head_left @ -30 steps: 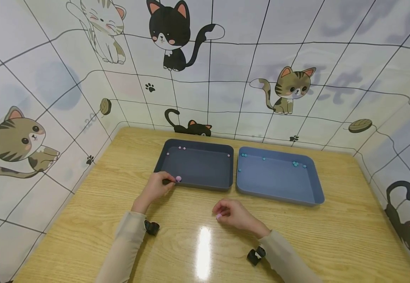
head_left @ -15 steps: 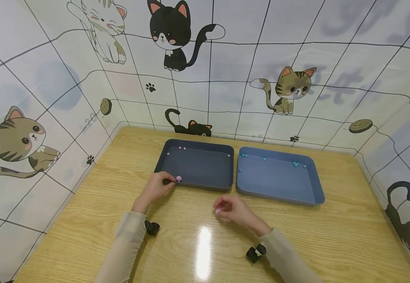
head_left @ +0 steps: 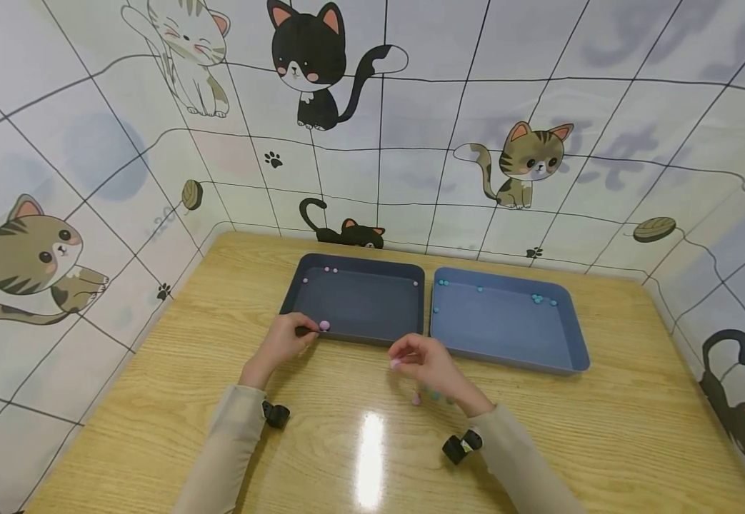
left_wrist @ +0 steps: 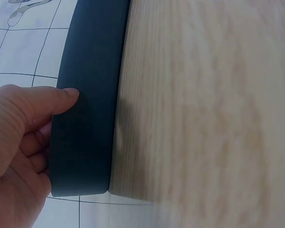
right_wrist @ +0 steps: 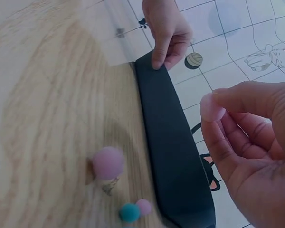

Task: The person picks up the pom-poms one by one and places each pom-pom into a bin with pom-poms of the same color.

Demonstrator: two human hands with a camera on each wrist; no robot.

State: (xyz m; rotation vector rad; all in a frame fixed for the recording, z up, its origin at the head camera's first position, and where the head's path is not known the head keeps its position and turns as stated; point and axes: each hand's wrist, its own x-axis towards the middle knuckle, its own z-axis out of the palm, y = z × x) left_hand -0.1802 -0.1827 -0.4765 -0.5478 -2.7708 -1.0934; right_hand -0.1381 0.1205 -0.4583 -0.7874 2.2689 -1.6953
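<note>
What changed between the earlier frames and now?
The right hand moved forward toward the dark tray, carrying a pinched pink ball, and other balls on the table came into view. Nothing was released. The left hand still holds the dark tray; the blue tray stayed put.

The dark rectangular plastic tray point(head_left: 362, 303) is smoothly matt-finished; gloss is seen on the flat yellow wooden tabletop point(head_left: 323, 439) beneath.

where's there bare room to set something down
The table looks bare right of the blue tray, left of the dark tray and between the sleeves. Both tray middles are free too. It's crowded around the right hand, with pink balls and teal balls lying below.
</note>
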